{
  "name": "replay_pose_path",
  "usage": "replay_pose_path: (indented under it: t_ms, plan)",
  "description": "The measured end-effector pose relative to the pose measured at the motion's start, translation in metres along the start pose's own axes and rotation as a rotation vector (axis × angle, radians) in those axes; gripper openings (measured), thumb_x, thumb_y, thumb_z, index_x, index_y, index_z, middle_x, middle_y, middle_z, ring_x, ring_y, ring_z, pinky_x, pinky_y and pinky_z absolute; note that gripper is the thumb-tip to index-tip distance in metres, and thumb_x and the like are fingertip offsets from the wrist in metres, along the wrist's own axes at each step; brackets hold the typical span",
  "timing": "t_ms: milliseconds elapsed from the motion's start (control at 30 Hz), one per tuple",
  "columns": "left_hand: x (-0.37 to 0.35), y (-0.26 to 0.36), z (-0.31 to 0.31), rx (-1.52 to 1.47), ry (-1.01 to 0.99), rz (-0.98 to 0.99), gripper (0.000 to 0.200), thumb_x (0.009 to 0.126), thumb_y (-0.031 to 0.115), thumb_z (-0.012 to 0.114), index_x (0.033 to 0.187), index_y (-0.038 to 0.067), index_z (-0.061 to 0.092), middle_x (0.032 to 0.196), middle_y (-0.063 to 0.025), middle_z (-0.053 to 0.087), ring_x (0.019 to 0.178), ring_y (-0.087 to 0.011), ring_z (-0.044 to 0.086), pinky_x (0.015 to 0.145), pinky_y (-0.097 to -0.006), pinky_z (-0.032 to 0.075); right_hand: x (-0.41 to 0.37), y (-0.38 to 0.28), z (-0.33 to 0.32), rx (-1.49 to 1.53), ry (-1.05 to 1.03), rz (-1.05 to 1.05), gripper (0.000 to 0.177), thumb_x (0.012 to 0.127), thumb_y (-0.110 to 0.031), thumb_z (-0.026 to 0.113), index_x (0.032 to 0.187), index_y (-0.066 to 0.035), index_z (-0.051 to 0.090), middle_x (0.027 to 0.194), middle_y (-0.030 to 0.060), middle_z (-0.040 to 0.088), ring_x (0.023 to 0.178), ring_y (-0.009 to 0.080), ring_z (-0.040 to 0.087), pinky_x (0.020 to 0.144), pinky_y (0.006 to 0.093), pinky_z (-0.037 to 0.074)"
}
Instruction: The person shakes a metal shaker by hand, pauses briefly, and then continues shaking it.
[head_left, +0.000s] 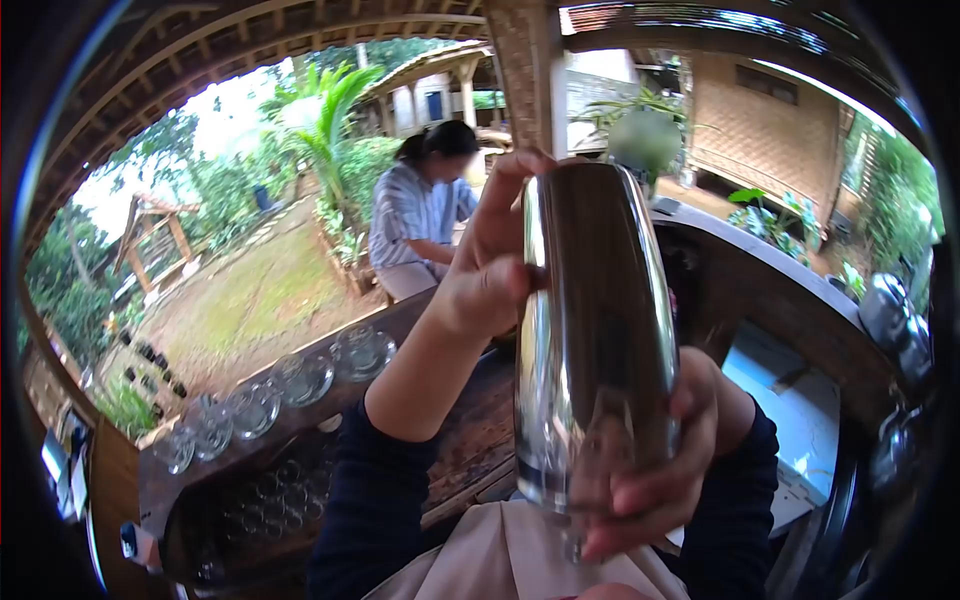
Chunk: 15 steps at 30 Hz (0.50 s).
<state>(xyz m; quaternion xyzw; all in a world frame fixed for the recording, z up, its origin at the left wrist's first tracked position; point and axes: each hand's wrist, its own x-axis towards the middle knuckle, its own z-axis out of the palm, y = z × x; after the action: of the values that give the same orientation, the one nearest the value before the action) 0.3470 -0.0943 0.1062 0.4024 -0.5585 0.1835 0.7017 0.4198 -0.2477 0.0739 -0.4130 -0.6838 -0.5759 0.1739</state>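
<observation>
The tall, silver metal cylinder (590,340) wants even pressure, left hand (492,262) above, right hand (672,460) below, fingers half-closed around it.

Tapered, shiny silver metal cylinder (595,340), held two-handed.
I see the left hand (500,245) on its upper side, right hand (665,470) around its lower end, clear glass vessels (255,410) beyond.
</observation>
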Motion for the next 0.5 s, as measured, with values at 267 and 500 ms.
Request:
replay_pose_path:
  t_ms: [267,500]
  plan:
    - [0.037,-0.075,-0.076,-0.04,0.453,-0.405,0.042,0.089,0.034,0.047,0.119,0.004,0.051,0.113,-0.0118,0.057,0.104,-0.0217,0.056,0.088,-0.0361,0.049,0.007,0.058,-0.02,0.276,0.166,0.566,0.059,0.075,-0.018,0.072,0.124,0.001,0.045,0.122,0.0109,0.052,0.114,0.0208,0.05,0.098,0.0343,0.037]
    - [0.048,-0.069,-0.018,0.109,-0.112,0.024,0.039,0.091,0.023,0.052,0.124,0.008,0.038,0.113,-0.0095,0.056,0.098,-0.0174,0.059,0.079,-0.031,0.052,-0.019,0.047,-0.059,-0.229,0.015,0.116,0.052,0.073,-0.034,0.068,0.115,-0.007,0.057,0.12,0.0079,0.056,0.116,0.0252,0.05,0.101,0.04,0.034]
